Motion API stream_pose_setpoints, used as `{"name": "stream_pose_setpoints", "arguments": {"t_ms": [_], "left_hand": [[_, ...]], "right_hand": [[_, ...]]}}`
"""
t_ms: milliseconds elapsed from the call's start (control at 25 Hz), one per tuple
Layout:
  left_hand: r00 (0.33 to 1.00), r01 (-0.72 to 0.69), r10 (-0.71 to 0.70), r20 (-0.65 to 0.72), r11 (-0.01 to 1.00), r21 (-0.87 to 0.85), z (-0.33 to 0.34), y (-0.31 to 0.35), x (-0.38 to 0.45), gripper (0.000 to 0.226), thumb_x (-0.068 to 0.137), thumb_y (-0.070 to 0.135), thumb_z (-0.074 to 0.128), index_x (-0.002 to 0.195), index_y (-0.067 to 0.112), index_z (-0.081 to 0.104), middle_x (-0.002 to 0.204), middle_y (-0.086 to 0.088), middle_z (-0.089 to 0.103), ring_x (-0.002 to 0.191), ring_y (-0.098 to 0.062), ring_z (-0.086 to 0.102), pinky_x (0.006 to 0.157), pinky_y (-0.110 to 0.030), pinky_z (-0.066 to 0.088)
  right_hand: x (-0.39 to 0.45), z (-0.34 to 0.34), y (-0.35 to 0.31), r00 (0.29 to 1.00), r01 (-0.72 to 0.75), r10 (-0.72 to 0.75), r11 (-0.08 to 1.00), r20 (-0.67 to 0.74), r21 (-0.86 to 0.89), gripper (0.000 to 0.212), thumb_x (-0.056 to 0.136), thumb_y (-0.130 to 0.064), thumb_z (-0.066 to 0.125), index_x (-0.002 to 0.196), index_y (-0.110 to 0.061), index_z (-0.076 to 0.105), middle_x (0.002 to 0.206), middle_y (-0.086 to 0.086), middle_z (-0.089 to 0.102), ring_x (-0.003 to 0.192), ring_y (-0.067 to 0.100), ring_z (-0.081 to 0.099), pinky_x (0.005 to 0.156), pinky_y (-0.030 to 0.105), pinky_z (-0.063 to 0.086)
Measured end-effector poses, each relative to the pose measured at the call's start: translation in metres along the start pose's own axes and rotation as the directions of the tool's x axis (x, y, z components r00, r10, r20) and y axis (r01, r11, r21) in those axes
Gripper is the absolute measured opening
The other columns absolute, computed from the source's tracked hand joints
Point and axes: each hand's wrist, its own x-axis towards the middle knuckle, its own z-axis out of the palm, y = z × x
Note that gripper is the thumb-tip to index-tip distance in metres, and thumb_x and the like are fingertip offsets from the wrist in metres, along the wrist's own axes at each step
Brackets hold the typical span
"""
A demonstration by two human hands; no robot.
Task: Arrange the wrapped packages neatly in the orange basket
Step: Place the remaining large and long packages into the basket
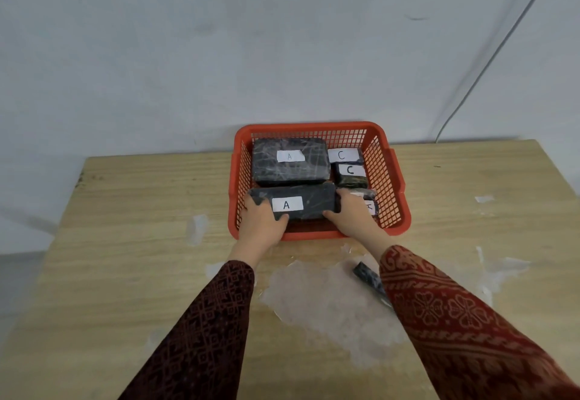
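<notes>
Both hands, left hand (pixel 262 220) and right hand (pixel 351 212), grip tight on the near "A" package (pixel 309 203) inside the orange basket (pixel 397 179) at the desk's (pixel 125 211) far edge.

Both hands grip a dark wrapped package labelled A (pixel 309 205) inside the orange basket (pixel 394 179): left hand (pixel 262 220) at its left end, right hand (pixel 348 211) at its right end. Beyond the grip lies a second A package (pixel 290 161); right of it, two C packages (pixel 348 167). Another package (pixel 370 280) lies on the table (pixel 125 242) under the right sleeve.
</notes>
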Motion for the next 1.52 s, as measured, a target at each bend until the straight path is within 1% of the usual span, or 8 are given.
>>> {"name": "stream_pose_setpoints", "arguments": {"t_ms": [280, 520, 640, 760, 880, 1040, 1160, 1520], "left_hand": [[0.974, 0.095, -0.137, 0.179, 0.970, 0.223, 0.002, 0.017, 0.012, 0.098, 0.084, 0.059, 0.053, 0.152, 0.007, 0.003, 0.156, -0.029, -0.014, 0.145, -0.046, -0.002, 0.119, -0.048, 0.010], [0.991, 0.047, -0.083, 0.105, 0.952, 0.304, -0.001, 0.028, 0.000, 0.088, 0.089, 0.057, 0.044, 0.150, 0.003, 0.012, 0.159, -0.024, -0.001, 0.146, -0.040, 0.000, 0.118, -0.045, 0.006], [0.987, -0.122, 0.132, -0.088, 0.987, 0.102, 0.000, 0.031, -0.023, 0.057, 0.094, 0.042, 0.047, 0.143, 0.014, 0.039, 0.151, -0.016, 0.033, 0.139, -0.035, 0.027, 0.113, -0.045, 0.023], [0.885, -0.420, 0.324, -0.333, 0.865, -0.274, 0.015, 0.050, -0.072, 0.027, 0.094, 0.024, 0.052, 0.119, 0.016, 0.059, 0.110, -0.001, 0.058, 0.096, -0.013, 0.056, 0.084, -0.029, 0.048], [0.822, -0.569, 0.537, -0.190, 0.765, -0.302, 0.053, 0.065, -0.109, 0.020, 0.094, 0.021, 0.051, 0.110, 0.018, 0.063, 0.100, 0.006, 0.057, 0.083, -0.003, 0.054, 0.073, -0.018, 0.044], [0.771, -0.629, 0.626, 0.121, 0.777, -0.014, 0.101, 0.062, -0.107, 0.038, 0.095, 0.019, 0.048, 0.133, 0.019, 0.052, 0.142, -0.002, 0.049, 0.135, -0.021, 0.038, 0.111, -0.034, 0.029], [0.747, -0.653, 0.605, 0.275, 0.745, 0.137, 0.114, 0.060, -0.099, 0.048, 0.095, 0.019, 0.050, 0.142, 0.019, 0.042, 0.155, -0.004, 0.032, 0.142, -0.025, 0.028, 0.116, -0.036, 0.020], [0.863, -0.454, 0.502, 0.055, 0.818, -0.353, 0.058, 0.051, -0.117, 0.026, 0.082, 0.026, 0.071, 0.108, 0.023, 0.068, 0.102, 0.009, 0.067, 0.094, -0.005, 0.059, 0.078, -0.015, 0.042]], "right_hand": [[0.000, 0.007, 0.010, 0.987, 0.144, -0.135, 0.983, 0.088, -0.111, 0.057, 0.096, -0.044, 0.042, 0.141, -0.009, 0.041, 0.136, 0.017, 0.054, 0.126, 0.033, 0.048, 0.105, 0.042, 0.040], [-0.012, -0.015, -0.001, 0.964, 0.258, -0.220, 0.909, 0.148, -0.327, 0.054, 0.096, -0.044, 0.040, 0.140, -0.012, 0.042, 0.141, 0.016, 0.047, 0.125, 0.033, 0.047, 0.101, 0.045, 0.043], [-0.041, -0.044, 0.001, 0.916, 0.384, -0.399, 0.899, -0.033, -0.210, 0.038, 0.094, -0.033, 0.050, 0.127, -0.015, 0.054, 0.126, 0.005, 0.057, 0.112, 0.020, 0.055, 0.093, 0.036, 0.048], [-0.090, -0.052, 0.031, 0.860, 0.482, -0.467, 0.876, -0.205, 0.025, 0.017, 0.092, -0.020, 0.055, 0.104, -0.012, 0.064, 0.096, -0.001, 0.064, 0.085, 0.009, 0.059, 0.076, 0.024, 0.051], [-0.133, -0.024, 0.086, 0.903, 0.378, -0.361, 0.925, -0.234, 0.031, 0.014, 0.087, -0.015, 0.062, 0.099, -0.011, 0.065, 0.092, 0.002, 0.063, 0.084, 0.015, 0.059, 0.072, 0.027, 0.049], [-0.174, 0.013, 0.150, 0.971, 0.104, -0.117, 0.992, -0.209, -0.076, 0.043, 0.077, -0.023, 0.074, 0.115, -0.013, 0.059, 0.109, 0.006, 0.055, 0.104, 0.024, 0.052, 0.083, 0.031, 0.044], [-0.189, 0.022, 0.168, 0.990, -0.026, 0.016, 0.997, -0.141, -0.067, 0.048, 0.075, -0.025, 0.076, 0.117, -0.016, 0.054, 0.108, 0.003, 0.053, 0.103, 0.021, 0.050, 0.078, 0.024, 0.039], [-0.178, -0.042, 0.139, 0.992, 0.088, -0.053, 0.937, -0.110, 0.337, 0.009, 0.089, -0.024, 0.063, 0.097, -0.025, 0.063, 0.083, -0.005, 0.062, 0.075, 0.008, 0.059, 0.066, 0.025, 0.045]]}}
